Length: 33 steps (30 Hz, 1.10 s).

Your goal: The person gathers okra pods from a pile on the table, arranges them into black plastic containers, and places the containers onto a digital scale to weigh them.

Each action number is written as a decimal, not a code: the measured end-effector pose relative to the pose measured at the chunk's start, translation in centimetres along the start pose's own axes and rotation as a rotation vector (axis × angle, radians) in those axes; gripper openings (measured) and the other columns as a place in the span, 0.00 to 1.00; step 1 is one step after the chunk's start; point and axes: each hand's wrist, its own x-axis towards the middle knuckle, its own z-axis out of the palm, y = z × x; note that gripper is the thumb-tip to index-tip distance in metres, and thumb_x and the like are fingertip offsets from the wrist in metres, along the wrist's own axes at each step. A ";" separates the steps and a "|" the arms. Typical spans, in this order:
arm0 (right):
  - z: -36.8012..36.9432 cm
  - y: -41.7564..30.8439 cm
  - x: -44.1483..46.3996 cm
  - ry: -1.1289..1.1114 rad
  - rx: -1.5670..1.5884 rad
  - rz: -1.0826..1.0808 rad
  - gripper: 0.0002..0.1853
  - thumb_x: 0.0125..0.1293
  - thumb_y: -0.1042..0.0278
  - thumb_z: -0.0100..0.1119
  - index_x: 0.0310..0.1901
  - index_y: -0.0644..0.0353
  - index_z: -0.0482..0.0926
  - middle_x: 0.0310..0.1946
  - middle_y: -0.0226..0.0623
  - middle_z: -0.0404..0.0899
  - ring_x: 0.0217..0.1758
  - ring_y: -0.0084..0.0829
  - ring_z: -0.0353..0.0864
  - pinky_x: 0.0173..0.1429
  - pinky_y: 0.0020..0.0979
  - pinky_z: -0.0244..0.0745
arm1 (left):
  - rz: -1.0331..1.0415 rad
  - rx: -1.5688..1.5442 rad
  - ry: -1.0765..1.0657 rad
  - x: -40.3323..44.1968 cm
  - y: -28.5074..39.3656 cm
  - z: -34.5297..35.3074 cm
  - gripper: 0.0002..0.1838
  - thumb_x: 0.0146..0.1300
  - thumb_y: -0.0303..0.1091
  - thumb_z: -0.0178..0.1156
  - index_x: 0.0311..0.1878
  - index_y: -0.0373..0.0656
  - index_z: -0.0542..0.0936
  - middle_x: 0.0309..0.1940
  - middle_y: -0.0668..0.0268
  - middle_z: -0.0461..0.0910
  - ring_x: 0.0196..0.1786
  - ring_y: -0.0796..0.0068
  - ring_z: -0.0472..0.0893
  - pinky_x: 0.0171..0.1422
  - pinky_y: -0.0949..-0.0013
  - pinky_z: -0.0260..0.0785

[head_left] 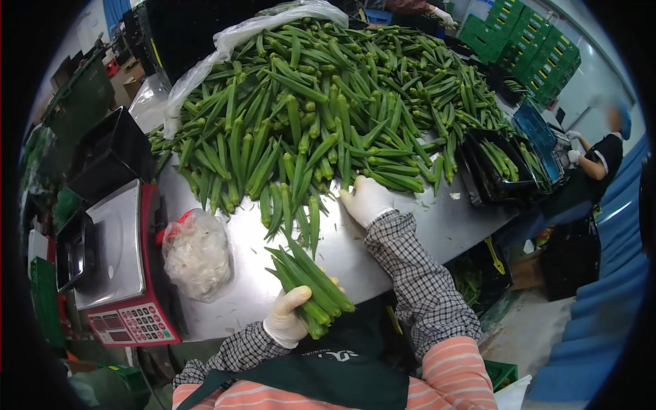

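Note:
In the lower middle of the head view, my left hand [290, 314], in a whitish glove, is closed around a bunch of okra [314, 290]. The pods lie side by side, slanting up and left, above my apron. My right hand [369, 201], gloved too, rests at the near edge of a large okra pile [294, 116] on the metal table [260, 260]. Its thumb stands apart from the fingers, near the stem ends of a few pods. The fingertips are partly hidden, and I see no pod held there. Several loose pods [313, 222] lie between the pile and my left hand.
Left of the pile stand a red weighing scale [126, 311], a black crate [113, 154] and a crumpled clear plastic bag [197, 256]. A black tray of okra [499, 167] sits at the right. Beyond it, a co-worker [598, 164] stands by a blue crate [540, 126]. Green crates [523, 44] are stacked behind.

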 end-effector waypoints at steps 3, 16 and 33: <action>0.7 0.9 1.1 0.046 0.053 -0.030 0.20 0.59 0.53 0.55 0.44 0.61 0.76 0.41 0.45 0.78 0.44 0.43 0.80 0.49 0.40 0.73 | 0.009 0.075 0.028 -0.4 0.4 -0.8 0.28 0.54 0.36 0.61 0.57 0.37 0.66 0.50 0.48 0.72 0.55 0.49 0.74 0.61 0.44 0.66; -4.3 12.9 -12.9 0.218 0.363 -0.186 0.10 0.52 0.70 0.63 0.36 0.61 0.76 0.29 0.40 0.76 0.30 0.37 0.78 0.35 0.32 0.73 | -0.029 0.038 0.011 -0.5 0.5 0.1 0.24 0.56 0.33 0.59 0.55 0.36 0.67 0.47 0.51 0.75 0.52 0.54 0.76 0.59 0.51 0.68; -2.2 5.2 4.3 0.427 0.292 -0.311 0.13 0.61 0.65 0.55 0.47 0.58 0.78 0.38 0.42 0.78 0.44 0.41 0.78 0.49 0.36 0.73 | 0.017 0.007 0.008 -3.1 1.3 -1.0 0.27 0.57 0.35 0.58 0.59 0.36 0.64 0.51 0.49 0.73 0.56 0.51 0.73 0.63 0.48 0.63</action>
